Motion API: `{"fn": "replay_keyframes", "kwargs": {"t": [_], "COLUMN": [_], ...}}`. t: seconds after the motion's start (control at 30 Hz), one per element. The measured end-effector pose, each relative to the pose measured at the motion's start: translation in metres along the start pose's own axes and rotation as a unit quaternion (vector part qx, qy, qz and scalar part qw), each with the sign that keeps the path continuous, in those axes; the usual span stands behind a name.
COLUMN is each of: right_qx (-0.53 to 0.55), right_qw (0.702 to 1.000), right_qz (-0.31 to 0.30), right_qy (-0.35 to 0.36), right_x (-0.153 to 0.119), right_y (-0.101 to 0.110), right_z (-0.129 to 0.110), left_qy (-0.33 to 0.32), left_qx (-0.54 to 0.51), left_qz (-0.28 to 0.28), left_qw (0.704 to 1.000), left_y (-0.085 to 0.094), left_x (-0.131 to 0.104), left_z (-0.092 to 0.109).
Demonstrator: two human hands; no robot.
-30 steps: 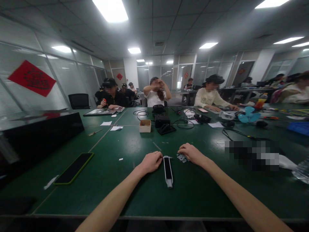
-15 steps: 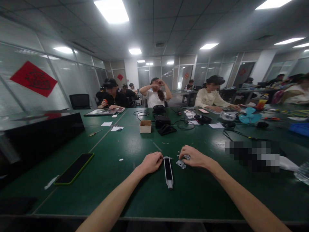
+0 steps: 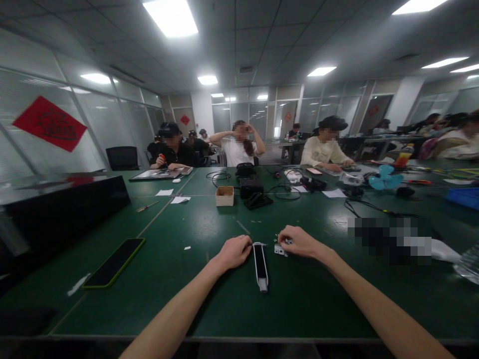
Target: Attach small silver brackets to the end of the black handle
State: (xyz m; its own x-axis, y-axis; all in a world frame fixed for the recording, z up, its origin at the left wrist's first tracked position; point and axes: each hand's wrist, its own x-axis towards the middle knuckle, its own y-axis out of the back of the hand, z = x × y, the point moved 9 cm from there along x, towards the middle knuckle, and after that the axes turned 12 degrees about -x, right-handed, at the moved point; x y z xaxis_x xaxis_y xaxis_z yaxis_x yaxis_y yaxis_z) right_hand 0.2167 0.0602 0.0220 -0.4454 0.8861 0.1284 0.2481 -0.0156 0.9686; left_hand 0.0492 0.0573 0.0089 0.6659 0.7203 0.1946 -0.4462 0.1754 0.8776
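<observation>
A long, narrow white-framed object with a dark centre [image 3: 261, 267] lies lengthwise on the green table. My left hand [image 3: 236, 251] rests at its far left end with the fingers curled; what they hold, if anything, is hidden. On the other side, my right hand [image 3: 297, 243] is bent over a little group of small metal plates [image 3: 279, 250] with holes. Its thumb and fingertips are closed together at one of these plates, which they partly cover. Tiny shiny pieces lie just beyond the right fingertips, too small to name.
A green-edged phone [image 3: 114, 263] lies at left, with a screwdriver [image 3: 147, 206] beyond it. Ahead stand a small open box [image 3: 225, 196] and a black device [image 3: 251, 188] among cables. A blue fan [image 3: 385, 178] is at right. Several people sit across the table.
My right fingers have drawn closer together, and the metal plates under them have shifted and turned slightly. My left hand and the long object stay in place.
</observation>
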Motion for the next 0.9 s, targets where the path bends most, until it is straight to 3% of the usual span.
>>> {"fn": "replay_keyframes", "kwargs": {"t": [0.13, 0.27, 0.47, 0.63, 0.77, 0.9], "right_qx": [-0.026, -0.087, -0.141, -0.164, -0.160, -0.076], "right_qw": [0.997, 0.988, 0.969, 0.949, 0.955, 0.988], "right_qz": [0.063, 0.085, 0.000, -0.059, -0.046, -0.002], "right_qy": [-0.031, -0.093, -0.202, -0.262, -0.247, -0.135], "right_x": [0.000, -0.004, -0.015, -0.027, -0.025, -0.014], "right_y": [0.018, 0.030, 0.022, 0.014, 0.019, 0.022], "right_z": [0.006, 0.031, 0.080, 0.102, 0.095, 0.059], "left_qy": [0.004, 0.008, 0.023, 0.011, 0.018, 0.026], "left_qx": [-0.003, -0.007, -0.022, -0.013, -0.006, -0.011], "left_qz": [-0.003, -0.010, -0.016, -0.007, -0.011, -0.017], "left_qw": [1.000, 1.000, 0.999, 1.000, 1.000, 0.999], "left_y": [0.001, 0.003, 0.004, 0.003, 0.003, 0.002], "left_x": [0.000, 0.000, -0.001, -0.001, 0.000, 0.000], "left_z": [0.001, 0.003, 0.003, 0.003, 0.003, 0.002]}}
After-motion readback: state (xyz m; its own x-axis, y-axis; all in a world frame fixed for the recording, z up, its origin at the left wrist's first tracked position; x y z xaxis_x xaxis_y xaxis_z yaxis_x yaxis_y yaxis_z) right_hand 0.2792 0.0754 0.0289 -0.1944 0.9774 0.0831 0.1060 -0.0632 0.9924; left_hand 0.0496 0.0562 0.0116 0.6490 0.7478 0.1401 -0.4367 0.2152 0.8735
